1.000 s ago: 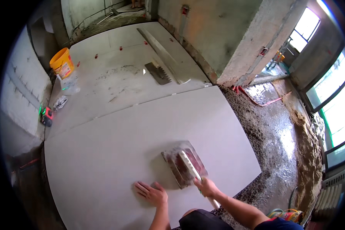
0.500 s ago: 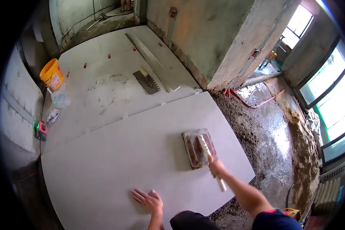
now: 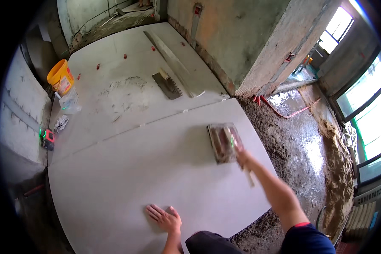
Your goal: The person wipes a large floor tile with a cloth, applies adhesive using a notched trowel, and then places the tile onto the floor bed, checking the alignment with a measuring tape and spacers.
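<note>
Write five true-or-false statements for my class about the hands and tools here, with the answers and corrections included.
1. The right hand grips the handle of a flat rectangular tool. True.
2. The left hand is clenched in a fist. False: its fingers are stretched out over the large pale slab.
3. A notched trowel lies beside a long straight bar. True.
4. The yellow bucket stands right of the trowel. False: it stands to the left.
5. A red-and-black device sits near a crumpled whitish item. True.
</note>
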### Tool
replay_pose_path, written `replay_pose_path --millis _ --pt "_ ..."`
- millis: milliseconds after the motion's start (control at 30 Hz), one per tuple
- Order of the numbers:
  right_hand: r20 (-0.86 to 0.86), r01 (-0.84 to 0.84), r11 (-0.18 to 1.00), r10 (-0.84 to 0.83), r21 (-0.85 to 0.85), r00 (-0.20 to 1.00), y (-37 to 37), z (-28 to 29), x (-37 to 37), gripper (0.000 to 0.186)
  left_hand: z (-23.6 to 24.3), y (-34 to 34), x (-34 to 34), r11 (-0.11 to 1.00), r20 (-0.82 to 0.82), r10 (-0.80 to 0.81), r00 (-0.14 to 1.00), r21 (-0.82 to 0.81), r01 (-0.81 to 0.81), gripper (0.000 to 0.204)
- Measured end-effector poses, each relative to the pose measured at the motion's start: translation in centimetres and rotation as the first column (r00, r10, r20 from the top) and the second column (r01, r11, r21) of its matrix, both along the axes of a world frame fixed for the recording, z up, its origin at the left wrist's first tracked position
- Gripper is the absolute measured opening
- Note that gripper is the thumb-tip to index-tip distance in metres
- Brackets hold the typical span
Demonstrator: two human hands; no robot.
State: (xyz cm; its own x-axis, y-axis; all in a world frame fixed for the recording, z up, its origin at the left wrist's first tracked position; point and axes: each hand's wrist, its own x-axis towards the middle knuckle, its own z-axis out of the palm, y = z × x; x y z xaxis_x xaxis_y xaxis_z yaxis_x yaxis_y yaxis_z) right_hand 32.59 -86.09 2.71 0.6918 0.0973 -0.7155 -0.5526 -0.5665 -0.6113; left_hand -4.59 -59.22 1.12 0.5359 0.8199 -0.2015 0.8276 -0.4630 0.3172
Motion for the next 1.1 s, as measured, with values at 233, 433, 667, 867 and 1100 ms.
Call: replay_pose_path --millis 233,433,667,867,1100 --pt "0.742 -0.008 0.991 0.105 -0.133 0.663 4.5 11.7 -14.0 0.06 -1.5 3.1 -3.5 0.987 -0.038 0.024 0.999 0.161 -0.017 0.083" --pt "0.024 -0.101 0.91 0.121 -0.402 0.992 2.5 6.3 -11.5 0.069 -1.7 2.1 -0.7 0.986 0.031 -0.006 0.999 0.165 0.001 0.078" --pt "0.703 0.037 0.983 0.101 -0.179 0.704 -1.6 10.9 -25.3 0.051 -3.9 4.5 -2.5 0.941 -0.012 0.035 0.999 0.338 -0.029 0.075" --pt "-0.107 0.005 0.92 -0.051 -0.393 0.993 -5.0 8.8 -22.3 0.077 -5.4 2.8 -2.8 0.944 0.01 -0.003 1.0 0.329 -0.001 0.077" --pt "0.321 -0.064 0.904 0.215 -0.422 0.922 -6.0 7.7 -30.9 0.052 -2.4 3.0 -2.2 0.957 -0.134 0.059 0.989 0.29 -0.018 0.076"
